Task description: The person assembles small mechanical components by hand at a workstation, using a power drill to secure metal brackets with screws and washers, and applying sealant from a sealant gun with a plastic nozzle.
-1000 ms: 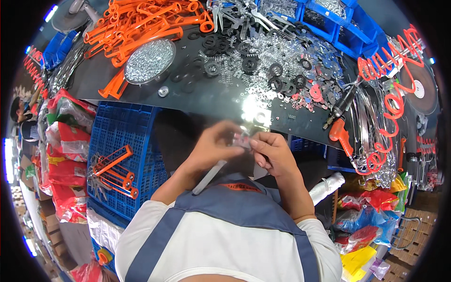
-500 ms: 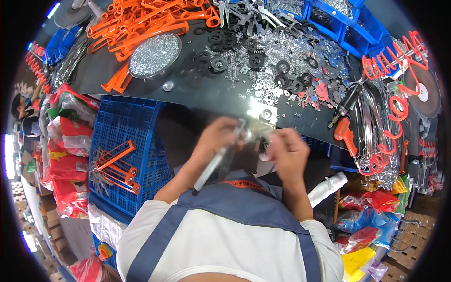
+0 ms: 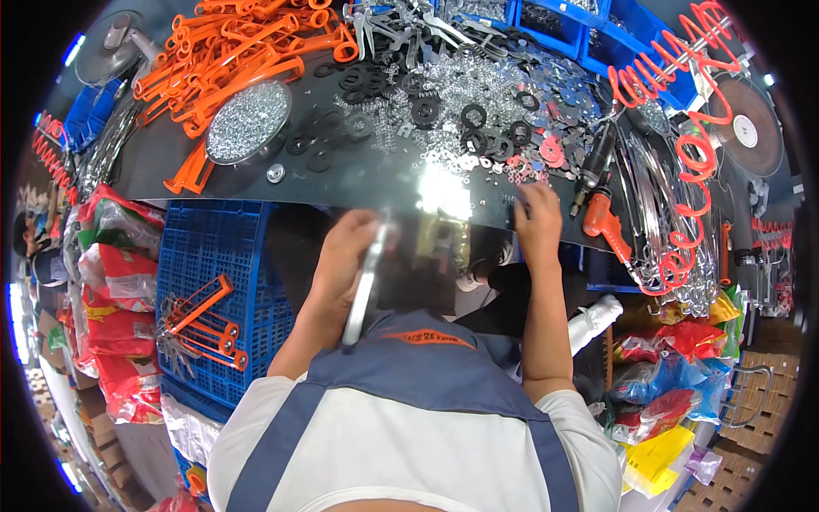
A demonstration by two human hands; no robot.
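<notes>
My left hand [image 3: 344, 252] is closed around a long silvery metal bar [image 3: 365, 294], held at a slant just in front of the table's near edge. Motion blur smears the bar's upper end. My right hand [image 3: 539, 224] is at the table edge to the right, its fingers bent and apart over small dark parts; I see nothing held in it. Between the hands, a bright metal fixture [image 3: 444, 194] sits at the edge, washed out by glare. Beyond it lie small shiny washers [image 3: 456, 160], springs, black rings [image 3: 473, 117] and red washers [image 3: 552, 152].
Orange handles [image 3: 239, 55] are heaped at the far left beside a round dish of small metal parts [image 3: 249, 124]. An orange-and-black power driver [image 3: 601, 213] and coiled red hose [image 3: 695, 162] lie right. Blue bins [image 3: 623, 47] stand behind; a blue crate [image 3: 217, 256] stands left.
My hands have parted: the left moved left with the metal bar, the right moved up to the small parts at the table edge. The whole view has shifted slightly.
</notes>
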